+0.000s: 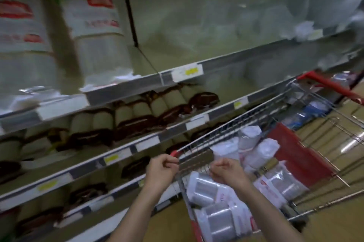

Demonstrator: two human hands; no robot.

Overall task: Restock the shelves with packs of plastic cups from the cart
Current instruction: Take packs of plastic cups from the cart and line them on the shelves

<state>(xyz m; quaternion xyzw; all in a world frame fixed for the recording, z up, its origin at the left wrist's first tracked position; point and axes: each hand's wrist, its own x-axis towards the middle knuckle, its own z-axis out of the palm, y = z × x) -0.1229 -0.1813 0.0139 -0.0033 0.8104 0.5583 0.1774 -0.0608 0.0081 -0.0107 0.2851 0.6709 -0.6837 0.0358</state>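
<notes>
Both my hands are on the cart (256, 115) rim at its near end. L hand (162, 171): grip curled closed round the rim wire next to the red corner cap. R hand (229, 172): grip also curled, at the rim; can't tell if it pinches wire or only rests there. No pack held in either.

Cup packs (212, 192) lie in the basket, just below and right of R hand. The nearest ones lie on their sides, long axis approx. across my view. More packs (262, 151) further in, past R hand.

Shelf (197, 48) w/ bare space sits up and left of both hands, above the brown-pack rows.

Judgement: R hand is nearer the packs, so R drops in for the pick; L is nearer the shelf. Frame blurred, detail limited.
</notes>
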